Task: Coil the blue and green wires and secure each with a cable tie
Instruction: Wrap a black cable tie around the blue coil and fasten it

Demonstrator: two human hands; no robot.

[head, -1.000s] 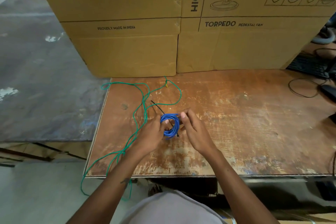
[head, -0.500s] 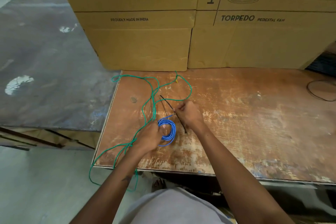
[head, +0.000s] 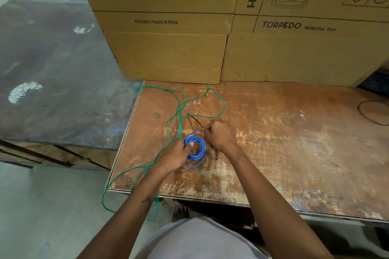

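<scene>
Step in hand, by judgement: tying the blue coil [head: 194, 150], gripped by the left hand [head: 175, 156] near the table's [head: 294, 153] left edge; right hand [head: 219, 133] pinches the cable tie [head: 194, 120]; next, thread it through; green wire [head: 179, 109] lies loose, far-left.

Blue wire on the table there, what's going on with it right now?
A person is bundling it. Their left hand grips the blue wire, already wound into a small coil on the wooden table. Their right hand is curled just beyond the coil at the black cable ties, apparently picking one up. No tie is around the coil yet. The green wire lies loose and uncoiled, trailing off the table's left edge.
</scene>
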